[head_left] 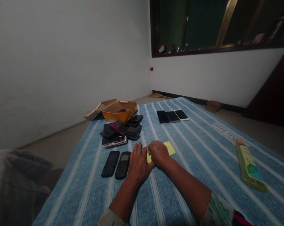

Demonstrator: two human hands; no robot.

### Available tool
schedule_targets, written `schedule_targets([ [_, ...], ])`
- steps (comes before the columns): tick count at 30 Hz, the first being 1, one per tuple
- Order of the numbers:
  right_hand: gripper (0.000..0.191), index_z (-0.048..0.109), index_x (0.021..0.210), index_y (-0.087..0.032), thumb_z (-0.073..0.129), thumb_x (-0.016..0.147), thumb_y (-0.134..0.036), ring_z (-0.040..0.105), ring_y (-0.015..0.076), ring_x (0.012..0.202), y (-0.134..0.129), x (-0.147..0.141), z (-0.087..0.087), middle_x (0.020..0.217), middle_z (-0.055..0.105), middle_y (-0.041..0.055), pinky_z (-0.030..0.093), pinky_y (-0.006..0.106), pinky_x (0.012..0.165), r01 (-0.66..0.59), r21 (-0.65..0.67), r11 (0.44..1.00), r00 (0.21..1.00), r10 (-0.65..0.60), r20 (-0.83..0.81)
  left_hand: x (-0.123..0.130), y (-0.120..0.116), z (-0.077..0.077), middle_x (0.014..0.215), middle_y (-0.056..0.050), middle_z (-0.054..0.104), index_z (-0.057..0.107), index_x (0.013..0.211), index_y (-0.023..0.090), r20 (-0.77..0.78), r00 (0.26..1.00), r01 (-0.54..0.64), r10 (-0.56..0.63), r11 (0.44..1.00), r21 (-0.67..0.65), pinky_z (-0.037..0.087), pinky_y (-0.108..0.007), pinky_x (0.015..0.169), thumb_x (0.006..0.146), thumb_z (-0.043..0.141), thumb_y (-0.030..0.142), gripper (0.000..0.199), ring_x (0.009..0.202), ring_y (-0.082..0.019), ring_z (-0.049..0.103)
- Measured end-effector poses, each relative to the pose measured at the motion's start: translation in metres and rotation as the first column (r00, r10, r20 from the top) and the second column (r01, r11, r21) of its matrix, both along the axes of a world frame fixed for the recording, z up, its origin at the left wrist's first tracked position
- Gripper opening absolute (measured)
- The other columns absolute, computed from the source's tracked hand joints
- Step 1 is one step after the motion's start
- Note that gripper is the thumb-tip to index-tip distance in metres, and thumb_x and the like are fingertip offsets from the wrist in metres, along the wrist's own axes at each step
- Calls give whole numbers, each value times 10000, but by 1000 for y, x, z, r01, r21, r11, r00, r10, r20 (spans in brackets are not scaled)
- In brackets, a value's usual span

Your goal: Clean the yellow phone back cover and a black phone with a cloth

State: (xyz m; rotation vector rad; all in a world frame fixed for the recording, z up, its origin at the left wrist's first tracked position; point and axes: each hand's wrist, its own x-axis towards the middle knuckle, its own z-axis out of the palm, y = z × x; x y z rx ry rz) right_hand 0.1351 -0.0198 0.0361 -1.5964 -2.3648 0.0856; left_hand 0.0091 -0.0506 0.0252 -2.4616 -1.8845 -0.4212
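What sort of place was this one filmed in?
Probably a room in a home, though not certainly: plain white walls, a dark-framed window, and a blue striped cloth spread out like a bedcover or tablecloth.

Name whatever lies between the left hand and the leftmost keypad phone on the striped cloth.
Another dark keypad phone, its screen paler, lies between the left hand and the leftmost keypad phone, as the head view shows.

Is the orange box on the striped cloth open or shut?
Open: the top of the orange box is uncovered, and a dark item shows inside its walls.
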Motion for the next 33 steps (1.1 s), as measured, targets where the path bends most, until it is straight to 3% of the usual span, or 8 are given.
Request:
schedule_targets([
  [10,217,701,924,-149,490,877,-128,575,227,966,2,-1,-1,965,663,107,397,320,824,4,14,1000,1000,-4,-13,2,-5,-15,1502,-252,368,494,1317,83,21,1000,-22,19,990,138,345,-531,1110,821,640,311,565,1422,-389,305],
  [21,224,677,999,-164,467,921,-169,544,232,996,5,-4,6,1009,642,92,390,338,812,-27,2,1000,1000,27,-6,-1,3,-7,1500,-240,375,478,1322,102,-12,999,-40,40,999,20,324,-557,1108,817,616,424,615,1429,-397,282],
  [26,225,676,944,-181,455,920,-144,541,209,962,4,-2,7,1089,624,77,387,327,786,-59,6,998,998,59,-15,1,2,-3,1507,-257,350,454,1339,79,-19,999,-40,40,999,-15,316,-535,1107,808,614,443,663,1429,-415,267],
  [33,255,696,969,-183,480,868,-93,536,211,951,6,-2,7,995,651,69,387,313,786,-98,-43,994,995,98,10,1,-1,-4,1505,-250,360,448,1345,71,-28,999,-41,41,999,-3,294,-519,1123,836,579,446,645,1439,-398,252],
])
